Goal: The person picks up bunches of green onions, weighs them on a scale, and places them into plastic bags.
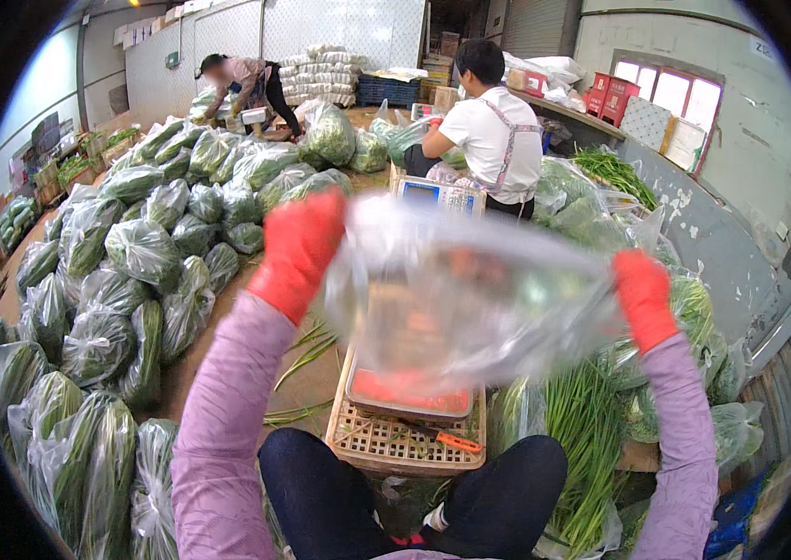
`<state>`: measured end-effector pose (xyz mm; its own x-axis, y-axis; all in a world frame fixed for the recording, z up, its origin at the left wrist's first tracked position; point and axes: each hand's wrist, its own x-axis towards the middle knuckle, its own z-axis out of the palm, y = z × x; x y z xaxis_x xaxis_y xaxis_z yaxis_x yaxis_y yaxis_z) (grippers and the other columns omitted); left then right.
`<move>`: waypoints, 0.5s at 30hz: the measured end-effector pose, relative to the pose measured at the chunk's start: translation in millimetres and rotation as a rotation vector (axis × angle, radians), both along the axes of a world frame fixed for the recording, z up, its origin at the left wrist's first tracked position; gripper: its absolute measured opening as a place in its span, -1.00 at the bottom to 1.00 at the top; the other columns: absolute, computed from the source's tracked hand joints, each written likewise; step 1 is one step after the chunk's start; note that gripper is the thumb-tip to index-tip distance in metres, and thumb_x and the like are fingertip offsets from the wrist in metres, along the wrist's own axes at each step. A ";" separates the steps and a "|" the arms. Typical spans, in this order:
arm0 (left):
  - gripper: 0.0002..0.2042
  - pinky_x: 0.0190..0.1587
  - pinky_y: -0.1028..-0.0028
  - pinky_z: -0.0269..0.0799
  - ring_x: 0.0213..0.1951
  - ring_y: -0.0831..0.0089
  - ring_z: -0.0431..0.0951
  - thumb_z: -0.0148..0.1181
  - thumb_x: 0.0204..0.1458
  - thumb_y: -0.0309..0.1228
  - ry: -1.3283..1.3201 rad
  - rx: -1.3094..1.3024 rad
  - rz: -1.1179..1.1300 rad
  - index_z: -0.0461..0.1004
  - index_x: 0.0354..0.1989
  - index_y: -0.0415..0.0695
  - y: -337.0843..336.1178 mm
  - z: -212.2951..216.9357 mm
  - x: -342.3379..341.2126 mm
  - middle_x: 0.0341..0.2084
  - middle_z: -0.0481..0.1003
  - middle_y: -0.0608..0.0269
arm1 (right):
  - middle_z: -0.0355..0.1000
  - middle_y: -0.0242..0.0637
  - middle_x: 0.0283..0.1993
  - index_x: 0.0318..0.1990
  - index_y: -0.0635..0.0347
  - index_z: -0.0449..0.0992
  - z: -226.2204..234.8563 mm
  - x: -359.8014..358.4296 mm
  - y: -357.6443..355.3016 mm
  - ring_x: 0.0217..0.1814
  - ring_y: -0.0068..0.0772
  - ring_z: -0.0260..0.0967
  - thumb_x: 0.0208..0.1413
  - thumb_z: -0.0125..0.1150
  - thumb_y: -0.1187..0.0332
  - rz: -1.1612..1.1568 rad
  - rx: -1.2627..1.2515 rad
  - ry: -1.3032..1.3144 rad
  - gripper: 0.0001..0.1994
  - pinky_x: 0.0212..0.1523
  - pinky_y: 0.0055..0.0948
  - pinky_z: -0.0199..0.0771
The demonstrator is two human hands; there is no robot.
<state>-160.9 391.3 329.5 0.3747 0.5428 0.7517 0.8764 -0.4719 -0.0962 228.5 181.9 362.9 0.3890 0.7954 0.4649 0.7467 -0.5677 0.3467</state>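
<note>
Stretched wide between my two red-gloved hands is a clear plastic bag (479,308), blurred by motion. My left hand (304,245) is closed on its upper left corner, and my right hand (645,291) grips the right end. Below the bag, a tray with a red surface (414,392) sits on an upturned beige plastic crate (386,448). A knife with an orange handle (459,441) lies on the crate's front edge. Long loose green stalks (582,448) are heaped beside my right knee. Part of the tray and a weighing scale (440,193) are hidden behind the bag.
Many filled bags of green vegetables (143,252) are piled on the left. A person in a white shirt (498,140) sits ahead, back turned; another person (246,89) bends at the far left. More bagged greens (694,317) line the right wall. Stray stalks (307,353) lie on the floor.
</note>
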 end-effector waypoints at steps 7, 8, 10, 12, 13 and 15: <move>-0.51 -0.09 0.30 0.35 -0.18 0.25 0.46 0.12 -0.24 -0.60 -0.327 0.262 -0.404 0.42 -0.01 -0.06 -39.5 -26.3 -20.5 -0.24 0.49 0.14 | 0.43 -0.13 0.00 0.02 0.09 0.46 -26.3 -21.7 9.9 0.07 -0.31 0.35 0.03 0.12 0.46 0.621 0.637 0.612 -0.66 0.10 -0.44 0.28; -0.52 -0.03 0.29 0.35 -0.16 0.27 0.47 0.13 -0.28 -0.57 0.008 0.135 -0.459 0.45 -0.04 -0.02 -25.6 -79.6 -13.1 -0.25 0.49 0.18 | 0.43 -0.11 -0.01 0.04 0.05 0.45 -59.7 -18.8 9.3 0.11 -0.32 0.33 -0.02 0.20 0.43 0.459 0.388 0.961 -0.61 0.13 -0.46 0.25; -0.50 0.00 0.32 0.34 -0.13 0.28 0.48 0.17 -0.32 -0.56 0.139 -0.328 -0.353 0.45 -0.05 0.03 -32.6 -129.7 -25.4 -0.25 0.50 0.24 | 0.48 -0.15 -0.12 -0.04 0.13 0.49 -107.6 -6.7 -16.4 -0.01 -0.33 0.38 0.03 0.18 0.38 0.636 -0.071 0.841 -0.70 0.01 -0.45 0.36; -0.49 -0.07 0.30 0.37 -0.17 0.20 0.48 0.16 -0.30 -0.56 -0.110 -0.411 -0.307 0.43 -0.03 0.08 -8.7 -146.7 -30.8 -0.30 0.50 0.20 | 0.50 -0.16 -0.18 -0.06 0.16 0.50 -104.3 -15.9 -5.1 -0.11 -0.34 0.43 0.05 0.17 0.35 0.679 0.018 0.859 -0.72 -0.07 -0.43 0.41; -0.48 -0.11 0.27 0.38 -0.19 0.16 0.48 0.14 -0.28 -0.58 -0.336 -0.315 -0.352 0.41 -0.01 0.10 -3.7 -138.3 -26.7 -0.31 0.49 0.18 | 0.50 -0.16 -0.23 -0.08 0.18 0.50 -85.3 -37.6 0.4 -0.24 -0.34 0.44 0.06 0.17 0.35 0.533 0.118 1.059 -0.73 -0.14 -0.40 0.44; -0.46 -0.16 0.24 0.39 -0.21 0.12 0.48 0.11 -0.25 -0.60 -0.552 -0.214 -0.381 0.39 0.01 0.12 7.9 -126.2 -21.2 -0.33 0.48 0.16 | 0.50 -0.16 -0.34 -0.13 0.23 0.51 -70.6 -48.1 21.0 -0.52 -0.38 0.42 0.05 0.19 0.28 0.418 0.234 1.159 -0.73 -0.32 -0.35 0.44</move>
<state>-182.1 399.2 203.3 0.1623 0.6068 0.7781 0.5401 -0.7146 0.4446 180.4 202.9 292.3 0.4014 0.9009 0.1650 0.6820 -0.1738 -0.7104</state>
